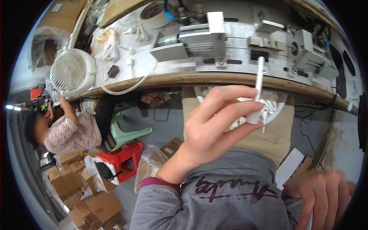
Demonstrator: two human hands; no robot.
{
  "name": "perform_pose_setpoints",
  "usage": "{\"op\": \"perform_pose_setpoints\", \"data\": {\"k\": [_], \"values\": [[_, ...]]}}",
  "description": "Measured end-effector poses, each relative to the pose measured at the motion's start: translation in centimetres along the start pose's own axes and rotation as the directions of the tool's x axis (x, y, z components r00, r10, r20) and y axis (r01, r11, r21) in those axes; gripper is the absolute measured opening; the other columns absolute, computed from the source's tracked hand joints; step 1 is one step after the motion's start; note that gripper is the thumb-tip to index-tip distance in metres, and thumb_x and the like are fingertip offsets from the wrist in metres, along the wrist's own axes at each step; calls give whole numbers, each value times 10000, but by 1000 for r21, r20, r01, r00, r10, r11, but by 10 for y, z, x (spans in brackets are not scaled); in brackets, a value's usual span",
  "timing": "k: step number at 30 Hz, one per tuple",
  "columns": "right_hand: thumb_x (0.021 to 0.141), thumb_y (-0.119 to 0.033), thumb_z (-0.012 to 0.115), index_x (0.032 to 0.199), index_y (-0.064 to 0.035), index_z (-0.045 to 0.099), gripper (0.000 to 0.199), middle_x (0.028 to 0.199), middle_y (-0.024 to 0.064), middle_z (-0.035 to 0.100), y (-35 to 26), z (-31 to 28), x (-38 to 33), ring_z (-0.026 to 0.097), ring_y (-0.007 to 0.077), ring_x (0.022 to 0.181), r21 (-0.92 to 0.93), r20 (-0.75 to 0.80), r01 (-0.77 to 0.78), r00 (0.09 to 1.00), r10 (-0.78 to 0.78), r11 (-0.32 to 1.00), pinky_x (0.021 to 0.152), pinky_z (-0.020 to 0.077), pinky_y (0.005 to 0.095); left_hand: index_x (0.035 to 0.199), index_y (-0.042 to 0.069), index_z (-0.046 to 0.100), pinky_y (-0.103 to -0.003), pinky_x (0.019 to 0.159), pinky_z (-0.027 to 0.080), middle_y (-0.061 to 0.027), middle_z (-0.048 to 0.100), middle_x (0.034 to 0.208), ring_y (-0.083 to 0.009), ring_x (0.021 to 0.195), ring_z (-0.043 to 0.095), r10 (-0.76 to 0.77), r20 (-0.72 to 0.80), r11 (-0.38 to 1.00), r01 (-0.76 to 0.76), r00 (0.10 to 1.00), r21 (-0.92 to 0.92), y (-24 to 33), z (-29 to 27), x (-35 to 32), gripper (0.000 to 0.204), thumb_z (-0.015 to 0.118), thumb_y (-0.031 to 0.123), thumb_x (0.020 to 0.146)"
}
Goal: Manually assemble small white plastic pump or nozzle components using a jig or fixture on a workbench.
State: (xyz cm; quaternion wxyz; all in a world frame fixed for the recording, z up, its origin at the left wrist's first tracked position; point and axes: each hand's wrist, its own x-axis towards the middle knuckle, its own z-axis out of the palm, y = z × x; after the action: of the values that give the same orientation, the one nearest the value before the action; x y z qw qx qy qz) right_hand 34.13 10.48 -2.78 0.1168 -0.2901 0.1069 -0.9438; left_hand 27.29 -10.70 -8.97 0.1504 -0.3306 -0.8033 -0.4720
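My left hand [214,122] is raised in front of my lap, closed around a slim white plastic part [260,76]. The part stands nearly upright, with a rounded top end and a wider lower end between my fingertips. Behind that hand, a round white basin [284,102] of small white plastic pieces [271,105] rests on a beige cloth [283,142] over my lap, partly hidden by the hand. My right hand [322,195] hangs low at the right, back upward and blurred. Its fingertips run toward the lower edge, and a pale sliver shows beside them.
Ahead, metal fixtures [199,44] sit on a wood-edged workbench [172,81]. A white fan [73,71], tape roll [155,13] and curved white tube [126,92] lie leftward. Left, another person [73,132] sits near green [126,132] and red stools [128,159] and cardboard boxes [96,207].
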Motion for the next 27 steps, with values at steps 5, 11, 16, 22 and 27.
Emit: {"op": "perform_pose_setpoints", "data": {"k": [5, 11, 16, 22, 27], "values": [[1041, -331, 544, 796, 9, 684, 442, 865, 192, 745, 3, -30, -7, 718, 266, 759, -208, 72, 18, 997, -3, 978, 597, 489, 311, 1012, 31, 758, -279, 729, 588, -120, 687, 1132, -189, 932, 675, 22, -20, 1000, -23, 1000, -9, -8, 4, 1, 421, 919, 68, 625], [922, -246, 619, 898, 29, 685, 284, 809, 150, 726, -16, -54, 3, 664, 210, 708, -687, -102, -44, 994, -36, 725, 642, 499, 303, 1048, 1, 743, -287, 753, 601, -158, 664, 1263, -193, 936, 702, -17, -6, 998, 17, 1000, 61, -13, 17, 21, 361, 856, 9, 705], [982, -210, 508, 964, -17, 576, 205, 858, 117, 612, -35, -36, 48, 555, 187, 778, -908, -171, -50, 951, -258, 417, 682, 459, 285, 1031, 16, 724, -326, 719, 566, -126, 690, 1249, -227, 872, 718, 72, 83, 950, -94, 994, 299, -27, 25, 45, 307, 800, 67, 738], [986, -169, 550, 894, -28, 602, 177, 829, 73, 589, -28, -19, 75, 539, 144, 716, -932, -21, 33, 989, -146, 360, 636, 437, 254, 1019, -9, 708, -308, 628, 532, -183, 683, 1247, -191, 688, 676, 145, 192, 878, -216, 971, 427, -26, 34, 57, 268, 750, 86, 772], [952, -106, 633, 1022, 28, 681, 159, 929, 66, 687, -42, -63, 98, 618, 111, 802, -997, 45, 9, 884, -465, -78, 729, 472, 241, 1014, 13, 715, -306, 602, 524, -153, 698, 1230, -193, 609, 648, 144, 274, 832, -266, 951, 487, -30, 36, 62, 275, 763, 104, 759]]}}
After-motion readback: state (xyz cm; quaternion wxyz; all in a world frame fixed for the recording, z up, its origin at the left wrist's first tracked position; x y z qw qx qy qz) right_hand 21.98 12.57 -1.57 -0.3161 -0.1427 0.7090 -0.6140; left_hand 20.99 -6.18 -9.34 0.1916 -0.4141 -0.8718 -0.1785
